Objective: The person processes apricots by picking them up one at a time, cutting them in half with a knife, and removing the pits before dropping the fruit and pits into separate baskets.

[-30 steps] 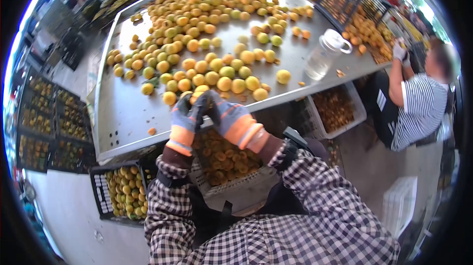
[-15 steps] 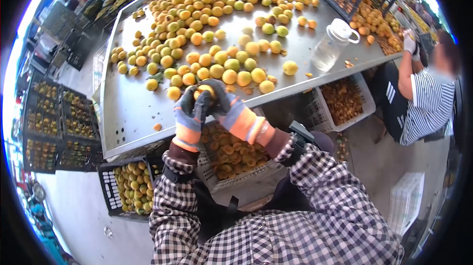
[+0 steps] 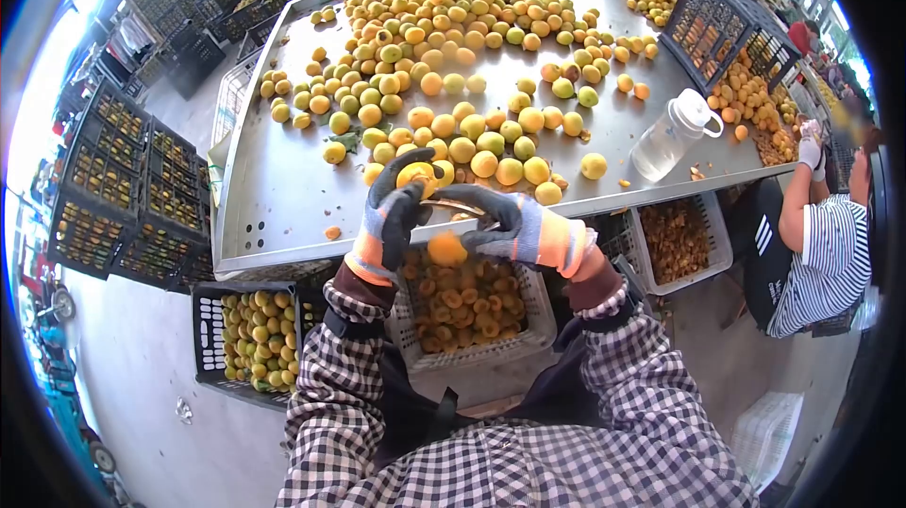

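Note:
My left hand (image 3: 398, 201), in a grey, orange and black glove, is closed on a yellow apricot (image 3: 417, 176) that looks cut open. My right hand (image 3: 505, 225), gloved alike, is beside it with thumb and fingers apart. A narrow strip (image 3: 451, 205) runs along under its fingers, its kind too blurred to tell. Below, between the hands, a blurred apricot half (image 3: 446, 248) hangs in mid-air over a light crate (image 3: 543, 324) of apricot halves. Whole apricots (image 3: 486, 142) lie on the metal table just beyond my hands.
The metal table (image 3: 311, 144) bears a clear bottle (image 3: 663, 144) and a tipped black crate (image 3: 717, 31). A dark crate of apricots (image 3: 209, 343) stands at lower left, a crate of brown scraps (image 3: 722, 239) at right. A person in a striped top (image 3: 830, 253) sits at right.
My hands have moved apart, from close together round an apricot. An apricot half now shows in the air below them. The view has shifted, so the table sits lower and further right.

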### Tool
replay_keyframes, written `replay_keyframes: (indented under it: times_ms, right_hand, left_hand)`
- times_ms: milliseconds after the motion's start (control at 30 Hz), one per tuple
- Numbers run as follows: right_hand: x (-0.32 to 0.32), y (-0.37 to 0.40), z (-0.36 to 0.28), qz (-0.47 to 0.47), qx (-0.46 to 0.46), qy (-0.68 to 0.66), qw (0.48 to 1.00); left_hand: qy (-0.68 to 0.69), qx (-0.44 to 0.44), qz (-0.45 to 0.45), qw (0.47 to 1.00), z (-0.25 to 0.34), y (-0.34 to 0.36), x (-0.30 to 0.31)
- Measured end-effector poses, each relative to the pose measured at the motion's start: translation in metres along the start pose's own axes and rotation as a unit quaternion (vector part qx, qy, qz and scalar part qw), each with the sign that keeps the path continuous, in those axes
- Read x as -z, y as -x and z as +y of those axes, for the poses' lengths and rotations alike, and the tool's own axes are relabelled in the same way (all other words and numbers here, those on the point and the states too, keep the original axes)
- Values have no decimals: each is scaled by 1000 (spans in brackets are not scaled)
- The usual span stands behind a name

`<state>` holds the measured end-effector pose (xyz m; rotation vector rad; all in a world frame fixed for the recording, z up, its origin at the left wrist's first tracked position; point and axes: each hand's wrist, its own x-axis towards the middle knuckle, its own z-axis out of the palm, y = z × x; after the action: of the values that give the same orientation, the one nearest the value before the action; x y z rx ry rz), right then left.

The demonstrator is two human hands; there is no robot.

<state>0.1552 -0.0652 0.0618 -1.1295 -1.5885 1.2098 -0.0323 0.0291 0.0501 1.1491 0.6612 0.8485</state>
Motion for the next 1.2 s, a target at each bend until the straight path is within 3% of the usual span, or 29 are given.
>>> replay_keyframes:
  times_ms: [33, 100, 167, 233, 333, 467, 633, 733, 800, 900, 1000, 1067, 1100, 1167, 1200]
  right_hand:
    - [0, 1, 0, 19, 12, -19, 1000]
    - [5, -2, -3, 154, 11, -69, 986]
    - [3, -11, 1, 300, 82, -278, 909]
    - [2, -18, 4, 367, 196, -274, 867]
    - [3, -18, -5, 382, 241, -298, 841]
    - [-1, -20, -9, 387, 272, -336, 814]
    - [-5, -23, -2, 371, 291, -291, 832]
    - [-9, -27, 1, 408, 295, -304, 809]
    - [-11, -26, 5, 403, 280, -243, 837]
    - [-10, -30, 1, 402, 261, -293, 827]
    - [-9, -33, -1, 430, 215, -351, 803]
    - [-5, -33, 2, 422, 179, -418, 784]
    - [-5, -35, 7, 422, 178, -418, 784]
    - [-2, -42, 19, 460, 129, -445, 757]
    - [-1, -45, 25, 476, 100, -447, 751]
  left_hand:
    - [2, -1, 2, 1000, -5, -1, 6]
    - [-31, 21, -97, 995, -19, 0, 11]
    - [-37, 36, -111, 993, -19, 6, -9]
    - [-71, 53, -137, 987, -17, 11, -23]
    - [-37, 105, -156, 981, -29, 15, -29]
    - [-31, 102, -166, 980, -40, 16, -31]
    - [-6, 128, -162, 978, -43, 18, -35]
    - [30, 142, -148, 978, -45, 21, -40]
    - [45, 146, -137, 979, -47, 22, -44]
    - [57, 152, -117, 980, -48, 21, -46]
    - [1, 106, -124, 987, -48, 18, -42]
    - [-80, -10, -147, 986, -57, 13, -38]
    - [-79, -9, -147, 986, -62, 11, -36]
    - [-168, -127, -140, 967, -67, 4, -33]
    - [-169, -128, -140, 967, -69, 3, -31]
